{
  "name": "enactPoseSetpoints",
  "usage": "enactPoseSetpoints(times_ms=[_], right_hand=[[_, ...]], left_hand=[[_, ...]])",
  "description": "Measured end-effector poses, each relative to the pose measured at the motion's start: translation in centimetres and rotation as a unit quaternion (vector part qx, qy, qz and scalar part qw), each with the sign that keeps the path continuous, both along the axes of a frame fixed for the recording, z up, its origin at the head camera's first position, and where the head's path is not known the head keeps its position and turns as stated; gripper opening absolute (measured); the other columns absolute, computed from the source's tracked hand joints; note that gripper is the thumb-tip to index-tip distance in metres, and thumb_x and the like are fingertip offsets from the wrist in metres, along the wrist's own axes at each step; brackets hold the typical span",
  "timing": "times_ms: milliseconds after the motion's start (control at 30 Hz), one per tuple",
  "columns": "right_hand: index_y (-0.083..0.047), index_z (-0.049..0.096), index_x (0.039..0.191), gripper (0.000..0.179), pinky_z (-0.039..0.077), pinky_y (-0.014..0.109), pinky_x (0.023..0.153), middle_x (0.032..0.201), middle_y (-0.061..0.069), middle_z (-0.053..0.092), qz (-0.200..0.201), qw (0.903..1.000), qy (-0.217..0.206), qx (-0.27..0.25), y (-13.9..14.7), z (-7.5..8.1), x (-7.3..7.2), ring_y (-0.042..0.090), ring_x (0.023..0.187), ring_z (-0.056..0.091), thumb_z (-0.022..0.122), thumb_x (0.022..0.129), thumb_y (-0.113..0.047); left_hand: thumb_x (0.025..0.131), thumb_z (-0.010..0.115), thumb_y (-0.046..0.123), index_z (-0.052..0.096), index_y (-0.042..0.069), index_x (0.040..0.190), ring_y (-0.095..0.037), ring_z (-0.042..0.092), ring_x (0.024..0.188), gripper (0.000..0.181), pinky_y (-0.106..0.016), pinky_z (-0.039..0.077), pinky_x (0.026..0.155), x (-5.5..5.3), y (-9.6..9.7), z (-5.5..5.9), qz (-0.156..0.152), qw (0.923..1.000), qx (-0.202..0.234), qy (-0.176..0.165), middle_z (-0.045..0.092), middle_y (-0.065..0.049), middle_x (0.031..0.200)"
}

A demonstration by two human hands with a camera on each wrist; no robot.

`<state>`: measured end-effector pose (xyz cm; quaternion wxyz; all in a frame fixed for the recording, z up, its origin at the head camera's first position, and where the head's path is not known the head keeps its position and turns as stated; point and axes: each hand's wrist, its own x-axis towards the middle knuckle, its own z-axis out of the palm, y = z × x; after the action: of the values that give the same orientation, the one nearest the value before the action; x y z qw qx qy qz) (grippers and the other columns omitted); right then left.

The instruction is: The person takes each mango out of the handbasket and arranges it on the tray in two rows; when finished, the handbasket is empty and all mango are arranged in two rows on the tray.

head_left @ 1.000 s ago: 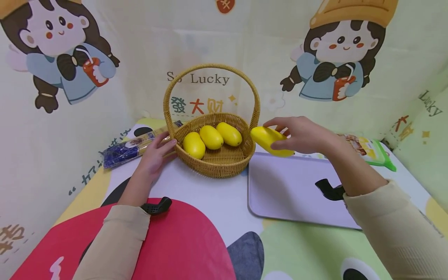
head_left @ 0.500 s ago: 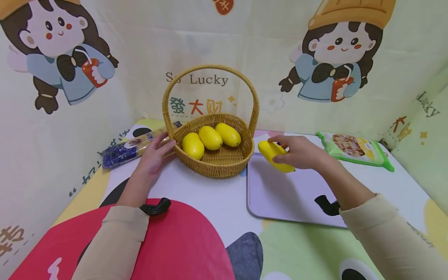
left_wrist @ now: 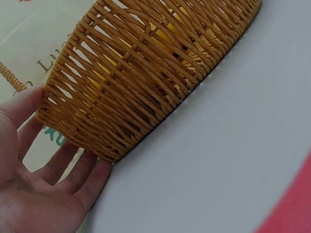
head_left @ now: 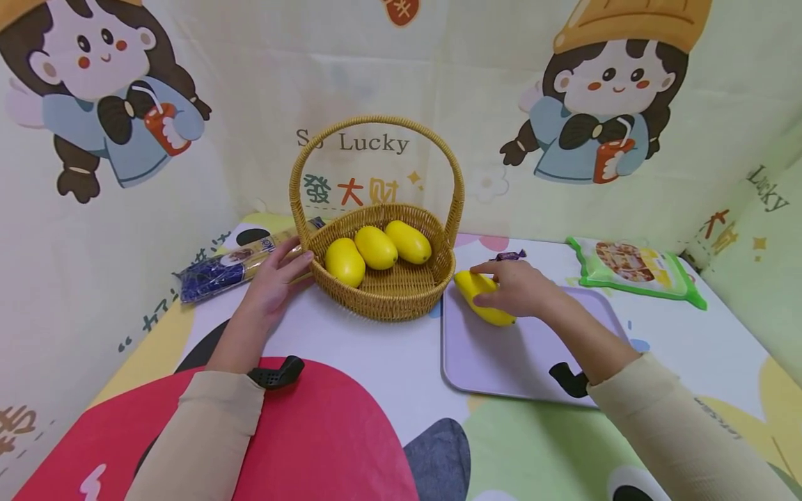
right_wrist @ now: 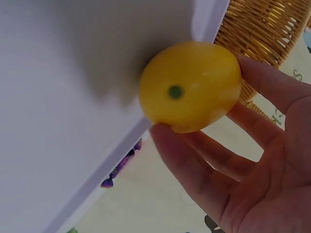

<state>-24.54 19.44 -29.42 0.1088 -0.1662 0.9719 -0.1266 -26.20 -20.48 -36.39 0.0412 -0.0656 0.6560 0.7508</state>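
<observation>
A yellow mango (head_left: 482, 303) is in my right hand (head_left: 516, 289), gripped between thumb and fingers, low over the left part of the lilac tray (head_left: 532, 369). The right wrist view shows a green spot on the end of the mango (right_wrist: 194, 82) and its shadow on the tray. My left hand (head_left: 276, 285) rests with extended fingers against the left side of the wicker basket (head_left: 388, 306). In the left wrist view, fingertips of the left hand (left_wrist: 53, 189) touch the woven wall near its base. Inside the basket lie three more mangoes (head_left: 376, 248).
Behind the tray lies a small purple wrapped candy (head_left: 510, 255). A green-edged food bag (head_left: 635, 268) is at the back right. To the left of the basket, a long blue-and-clear packet (head_left: 216, 275) lies partly behind my left hand. A tall handle (head_left: 376, 120) arches over the basket.
My right hand has lowered the mango from beside the basket's rim down to the tray. The candy has come into view behind that hand. My left hand stays at the basket.
</observation>
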Motion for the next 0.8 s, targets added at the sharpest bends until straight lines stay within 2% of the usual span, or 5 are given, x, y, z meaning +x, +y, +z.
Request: enactPoseSetpoints(times_ms=[200, 267, 500, 667, 800], right_hand=[[-0.016, 0.061, 0.145, 0.054, 0.056, 0.054, 0.092, 0.133, 0.018, 0.069, 0.000, 0.9994, 0.027, 0.019, -0.6, -0.5, -0.2, 0.037, 0.120, 0.061, 0.071, 0.095, -0.034], [-0.016, 0.061, 0.146, 0.054, 0.055, 0.056, 0.094, 0.136, 0.019, 0.067, 0.009, 0.9993, 0.028, 0.021, -0.8, -0.6, -0.2, 0.038, 0.123, 0.059, 0.071, 0.096, -0.035], [-0.009, 0.055, 0.150, 0.064, 0.047, 0.059, 0.105, 0.131, 0.022, 0.067, 0.047, 0.9988, -0.015, -0.001, -0.8, -0.1, -0.2, 0.041, 0.124, 0.054, 0.074, 0.091, -0.028], [-0.012, 0.055, 0.150, 0.067, 0.044, 0.063, 0.110, 0.143, 0.027, 0.056, 0.031, 0.9984, -0.047, -0.009, -0.8, 0.5, -0.1, 0.042, 0.129, 0.051, 0.077, 0.088, -0.024], [-0.011, 0.057, 0.148, 0.065, 0.043, 0.063, 0.113, 0.147, 0.026, 0.054, 0.023, 0.9981, -0.054, -0.019, -0.9, 0.6, -0.1, 0.041, 0.130, 0.051, 0.077, 0.088, -0.023]], left_hand=[[0.104, 0.064, 0.028, 0.034, 0.036, 0.162, -0.029, 0.045, 0.146, 0.065, -0.045, 0.039, 0.123, 0.0, 0.0, 0.0, 0.006, 1.0000, -0.004, 0.003, 0.034, -0.007, 0.167], [0.104, 0.064, 0.028, 0.034, 0.036, 0.161, -0.029, 0.045, 0.146, 0.065, -0.045, 0.038, 0.123, 0.0, 0.0, 0.0, 0.007, 1.0000, -0.004, 0.003, 0.034, -0.007, 0.167], [0.104, 0.063, 0.028, 0.033, 0.036, 0.162, -0.029, 0.044, 0.146, 0.066, -0.045, 0.038, 0.124, 0.0, 0.0, -0.1, 0.002, 1.0000, 0.001, 0.005, 0.033, -0.007, 0.168], [0.103, 0.066, 0.030, 0.034, 0.036, 0.162, -0.029, 0.045, 0.146, 0.068, -0.045, 0.038, 0.123, -0.1, -0.1, -0.2, 0.001, 1.0000, 0.000, 0.006, 0.035, -0.007, 0.167], [0.103, 0.065, 0.029, 0.035, 0.036, 0.162, -0.029, 0.045, 0.146, 0.067, -0.045, 0.039, 0.123, -0.1, 0.0, -0.1, 0.005, 1.0000, -0.001, 0.006, 0.036, -0.007, 0.167]])
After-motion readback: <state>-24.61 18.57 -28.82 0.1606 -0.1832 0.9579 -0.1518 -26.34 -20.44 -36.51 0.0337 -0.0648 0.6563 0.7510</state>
